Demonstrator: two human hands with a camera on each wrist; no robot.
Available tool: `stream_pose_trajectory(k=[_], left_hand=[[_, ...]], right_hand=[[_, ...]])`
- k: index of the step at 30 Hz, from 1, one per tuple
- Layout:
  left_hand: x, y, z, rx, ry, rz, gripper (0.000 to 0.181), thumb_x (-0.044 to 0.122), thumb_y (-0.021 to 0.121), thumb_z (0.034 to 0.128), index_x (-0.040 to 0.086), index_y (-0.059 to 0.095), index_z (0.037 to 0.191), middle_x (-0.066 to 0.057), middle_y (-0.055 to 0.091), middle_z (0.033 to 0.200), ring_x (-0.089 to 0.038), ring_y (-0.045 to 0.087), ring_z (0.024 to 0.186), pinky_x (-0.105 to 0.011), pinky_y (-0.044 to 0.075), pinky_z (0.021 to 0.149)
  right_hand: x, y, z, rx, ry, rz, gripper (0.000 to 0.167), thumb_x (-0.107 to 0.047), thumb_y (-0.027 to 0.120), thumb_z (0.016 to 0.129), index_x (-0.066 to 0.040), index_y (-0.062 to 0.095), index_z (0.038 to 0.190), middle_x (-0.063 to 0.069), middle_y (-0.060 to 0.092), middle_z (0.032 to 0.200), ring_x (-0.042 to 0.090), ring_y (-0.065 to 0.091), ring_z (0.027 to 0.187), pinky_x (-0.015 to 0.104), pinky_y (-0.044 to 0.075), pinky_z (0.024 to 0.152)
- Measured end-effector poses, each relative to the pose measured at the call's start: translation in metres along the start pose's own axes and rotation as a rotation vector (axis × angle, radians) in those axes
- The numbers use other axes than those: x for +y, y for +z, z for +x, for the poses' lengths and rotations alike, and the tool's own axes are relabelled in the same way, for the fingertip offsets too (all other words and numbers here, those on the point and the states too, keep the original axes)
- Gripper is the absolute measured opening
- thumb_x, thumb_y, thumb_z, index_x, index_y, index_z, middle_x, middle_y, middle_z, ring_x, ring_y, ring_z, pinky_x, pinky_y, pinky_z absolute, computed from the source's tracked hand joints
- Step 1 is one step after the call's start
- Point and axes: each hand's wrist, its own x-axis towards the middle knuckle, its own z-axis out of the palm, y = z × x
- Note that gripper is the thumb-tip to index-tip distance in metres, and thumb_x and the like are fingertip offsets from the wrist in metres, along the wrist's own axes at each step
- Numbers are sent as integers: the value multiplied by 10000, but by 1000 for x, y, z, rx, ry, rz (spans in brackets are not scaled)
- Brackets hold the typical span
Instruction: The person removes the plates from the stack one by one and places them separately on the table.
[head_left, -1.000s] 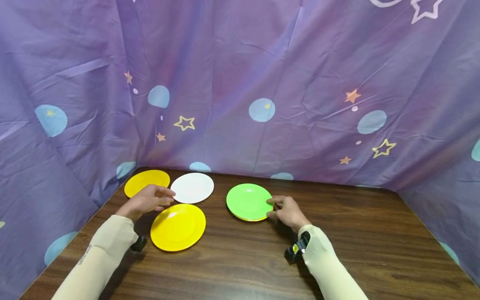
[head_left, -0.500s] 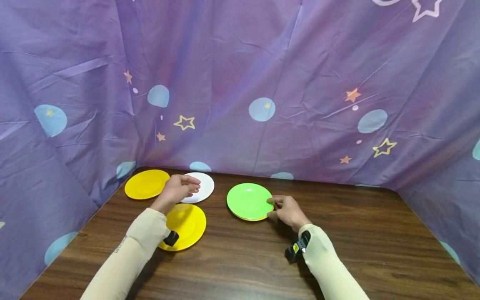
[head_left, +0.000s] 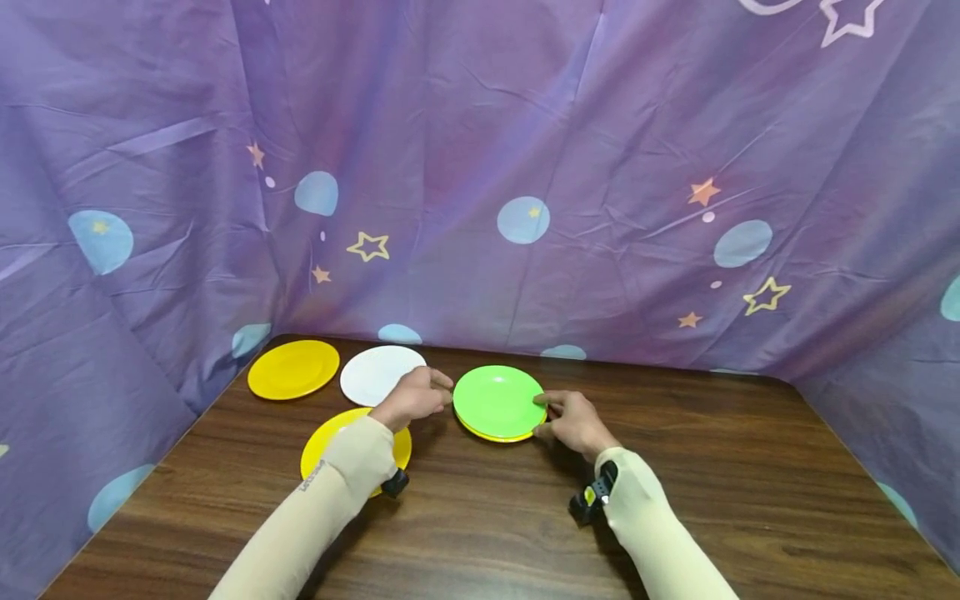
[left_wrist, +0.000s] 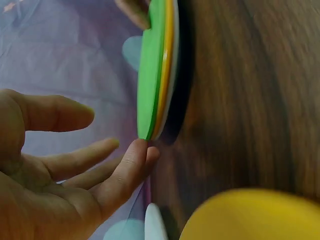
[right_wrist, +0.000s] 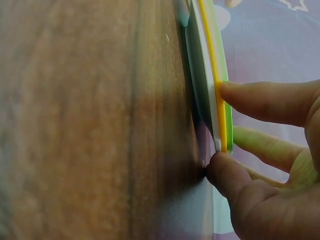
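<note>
A green plate (head_left: 498,402) tops a stack, with a yellow plate (left_wrist: 167,65) and a white plate (right_wrist: 210,75) showing as rims beneath it. My right hand (head_left: 576,423) holds the stack's right edge, one finger over the green rim and the thumb at its side. My left hand (head_left: 417,396) is at the stack's left edge, fingers extended. In the left wrist view one fingertip meets or nearly meets the green rim, and the thumb stands away from it. Part of a yellow plate (head_left: 318,446) lies hidden under my left forearm.
Behind my left hand lies a separate white plate (head_left: 375,373). Another yellow plate (head_left: 294,370) rests at the table's far left corner. A purple patterned cloth (head_left: 480,167) hangs along the back and sides of the brown wooden table (head_left: 750,483).
My left hand has moved right, from beside the left-hand plates, past the white plate, to the green-topped stack. My right hand and the plates have stayed in place.
</note>
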Motion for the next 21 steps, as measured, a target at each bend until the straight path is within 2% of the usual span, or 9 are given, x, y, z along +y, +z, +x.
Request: stream_pose_trajectory(k=[4, 5, 8, 11, 12, 16, 19, 21], left_hand=[[-1, 9, 5, -5, 20, 71, 381, 1, 601, 808, -132, 644, 1163, -244, 683, 1147, -286, 643, 970, -318, 577, 835], [-5, 10, 10, -3, 43, 105, 377, 14, 597, 787, -130, 661, 1130, -233, 690, 1117, -258, 622, 933, -290, 561, 793], [-7, 12, 14, 8, 64, 171, 357, -2, 575, 727, -118, 706, 1038, -211, 701, 1074, -253, 571, 913, -266, 511, 743], [-7, 13, 17, 19, 53, 178, 376, -27, 553, 697, -107, 720, 1024, -203, 710, 1085, -249, 573, 928, -260, 502, 747], [-4, 13, 15, 23, 35, 174, 385, -43, 553, 693, -105, 721, 1033, -204, 711, 1101, -252, 577, 946, -269, 509, 769], [-1, 14, 14, 35, 29, 179, 423, -49, 563, 723, -120, 692, 1120, -228, 702, 1172, -245, 584, 979, -286, 528, 829], [0, 16, 12, 39, 26, 167, 428, -60, 563, 730, -125, 681, 1136, -231, 699, 1165, -229, 576, 944, -264, 518, 790], [-1, 17, 11, 40, 26, 152, 417, -70, 557, 723, -125, 686, 1116, -218, 705, 1103, -217, 563, 891, -236, 489, 727]], right_hand=[[0, 1, 1, -12, 7, 34, 562, 106, 760, 738, 95, 614, 1281, 296, 574, 1393, 402, 548, 1317, 449, 489, 1083], [0, 1, 1, -13, 9, 52, 587, 118, 757, 735, 102, 595, 1299, 307, 564, 1398, 406, 542, 1322, 447, 484, 1086], [1, 0, 2, -26, 11, 102, 709, 151, 744, 728, 122, 491, 1390, 338, 499, 1448, 421, 493, 1366, 445, 451, 1114], [0, -1, 3, -30, 24, 129, 841, 165, 743, 722, 121, 368, 1474, 347, 423, 1505, 433, 430, 1414, 446, 426, 1136], [0, -1, 3, -34, 29, 130, 870, 166, 741, 726, 121, 331, 1492, 347, 401, 1519, 435, 410, 1427, 448, 419, 1144], [-1, -2, 4, -27, 45, 133, 907, 178, 734, 721, 136, 282, 1506, 354, 383, 1527, 445, 391, 1437, 458, 413, 1152], [0, -2, 3, -26, 41, 149, 903, 187, 730, 712, 156, 283, 1495, 366, 391, 1514, 455, 396, 1429, 462, 410, 1154], [1, -1, 3, -28, 34, 160, 901, 188, 728, 710, 166, 280, 1491, 373, 390, 1510, 461, 395, 1427, 464, 407, 1155]])
